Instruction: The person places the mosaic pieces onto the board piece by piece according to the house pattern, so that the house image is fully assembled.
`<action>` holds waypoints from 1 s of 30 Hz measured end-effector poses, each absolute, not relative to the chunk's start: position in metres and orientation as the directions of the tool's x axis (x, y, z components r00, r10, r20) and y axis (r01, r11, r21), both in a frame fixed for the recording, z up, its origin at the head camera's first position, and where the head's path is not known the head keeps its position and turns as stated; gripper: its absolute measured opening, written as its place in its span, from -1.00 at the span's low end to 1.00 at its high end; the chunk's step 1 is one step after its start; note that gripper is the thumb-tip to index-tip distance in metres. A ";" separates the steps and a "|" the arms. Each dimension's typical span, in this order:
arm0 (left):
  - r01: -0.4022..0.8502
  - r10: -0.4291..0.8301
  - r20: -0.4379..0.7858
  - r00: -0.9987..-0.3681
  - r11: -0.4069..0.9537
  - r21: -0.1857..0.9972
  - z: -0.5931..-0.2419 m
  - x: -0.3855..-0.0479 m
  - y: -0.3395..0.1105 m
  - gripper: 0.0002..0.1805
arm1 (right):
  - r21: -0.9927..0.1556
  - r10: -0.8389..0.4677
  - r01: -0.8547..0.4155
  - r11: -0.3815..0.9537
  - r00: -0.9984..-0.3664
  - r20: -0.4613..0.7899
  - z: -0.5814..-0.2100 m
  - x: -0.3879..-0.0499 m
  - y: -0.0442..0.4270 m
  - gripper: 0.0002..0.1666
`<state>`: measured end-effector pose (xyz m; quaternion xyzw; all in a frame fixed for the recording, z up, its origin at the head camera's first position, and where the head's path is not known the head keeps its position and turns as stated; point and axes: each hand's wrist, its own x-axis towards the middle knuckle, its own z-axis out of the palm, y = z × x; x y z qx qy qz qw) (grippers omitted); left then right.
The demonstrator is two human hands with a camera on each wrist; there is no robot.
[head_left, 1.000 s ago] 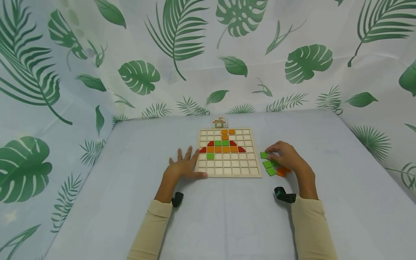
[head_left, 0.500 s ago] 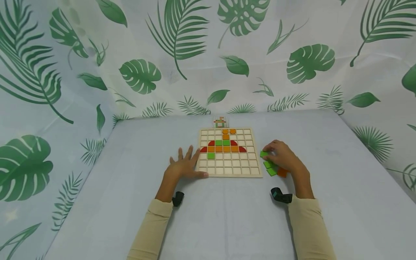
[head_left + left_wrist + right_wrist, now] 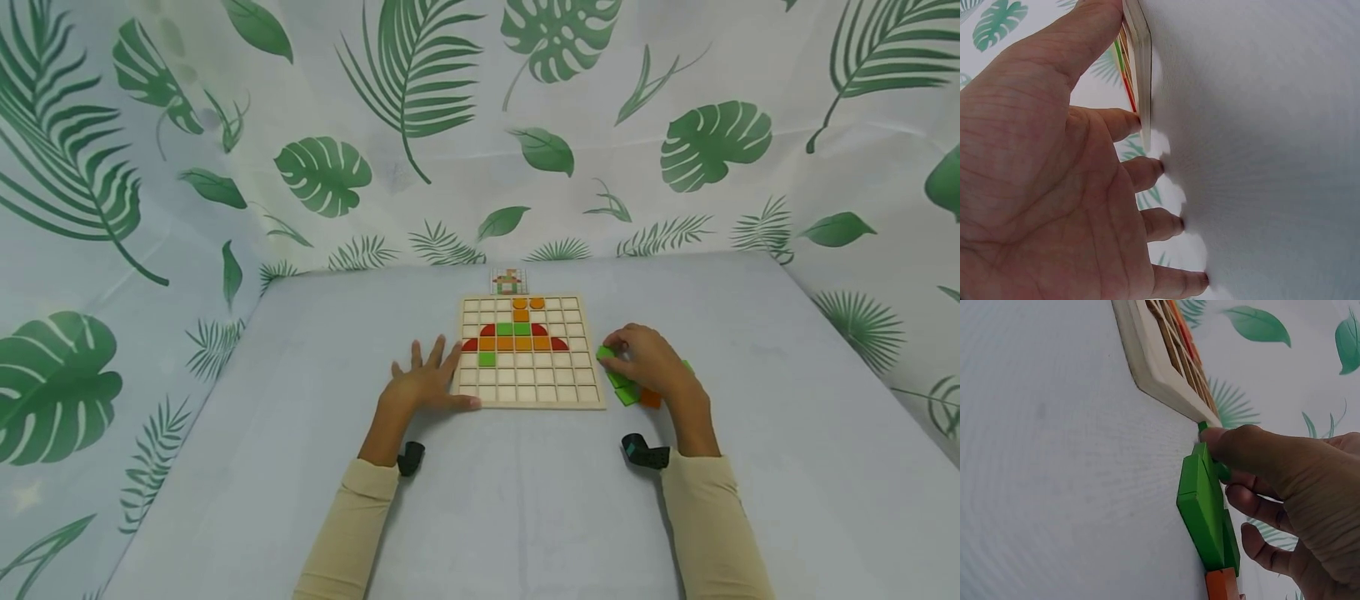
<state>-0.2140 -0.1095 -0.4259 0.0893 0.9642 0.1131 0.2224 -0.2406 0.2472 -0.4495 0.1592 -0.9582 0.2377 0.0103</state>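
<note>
A wooden grid board (image 3: 536,385) lies on the table, with red, orange and green pieces set in its upper and middle rows. My left hand (image 3: 420,388) is spread at its left side; the thumb and index finger touch the frame, as the left wrist view also shows. Beside the board's right edge, my right hand (image 3: 651,360) pinches a green square tile (image 3: 604,353) between thumb and fingers. Other green tiles (image 3: 1200,509) lie just under that hand in the right wrist view, one against another, with an orange tile (image 3: 1222,585) at their near end. The palm partly hides this pile.
Behind the board lies a small pattern card (image 3: 509,282) with a coloured grid picture. A pale cloth covers the table (image 3: 525,500). Leaf-printed fabric (image 3: 465,192) hangs at the back and sides. Each wrist carries a small black camera (image 3: 643,451).
My right hand has shifted slightly left, bringing the pinched green tile closer to the board's edge. A green tile now shows behind the right wrist. The left hand stays in place.
</note>
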 end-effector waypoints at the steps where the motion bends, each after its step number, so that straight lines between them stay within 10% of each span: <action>1: 0.124 0.225 -0.409 -0.884 0.958 0.259 -0.426 -0.214 -0.110 0.17 | -0.447 -0.295 -0.305 0.841 -0.951 0.093 -0.449 -0.240 0.247 -0.68; 30: 0.124 0.223 -0.414 -0.883 0.960 0.253 -0.423 -0.213 -0.110 0.17 | -0.548 -0.522 -0.527 0.650 -0.833 0.184 -0.441 -0.255 0.183 -0.65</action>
